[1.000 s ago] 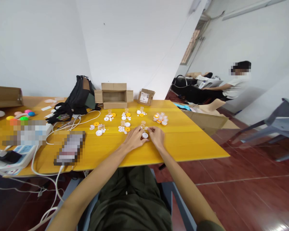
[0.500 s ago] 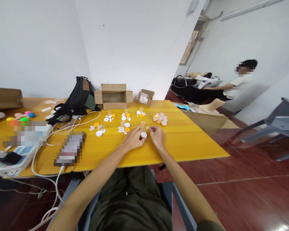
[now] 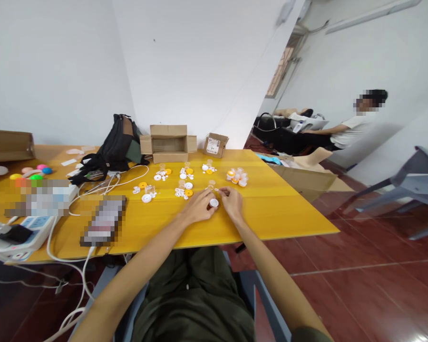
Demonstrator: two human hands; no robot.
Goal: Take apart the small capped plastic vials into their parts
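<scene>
— Hands first: where were they?

— Both met over the near middle of the desk (image 3: pixel 278 209). The left hand (image 3: pixel 199 208) had its fingertips closed on the edge of a white disc (image 3: pixel 214 203), which sat low, on or just above the yellow top. The right hand (image 3: pixel 231 201) lay just beside the disc with its fingers drawn together. Whether they clamped some tiny piece I could not tell, as it showed too small.

— And the work, how far along?

— Partway, I judged. A cluster of orange-and-clear pieces (image 3: pixel 237 176) at the far right looked put together, heaped and touching one another. To its left, several loose groups of parts (image 3: pixel 184 188) lay apart in rows, seemingly unassembled.

— What were they made of?

— Plastic, by the look: flat round white and orange discs, smooth and matte, a few small clear cups (image 3: pixel 211 183), and little white bits with dark spots. The desk top was glossy yellow laminate. Behind stood an open cardboard box (image 3: pixel 168 142), dull brown, beside a soft black backpack (image 3: pixel 116 147).
</scene>
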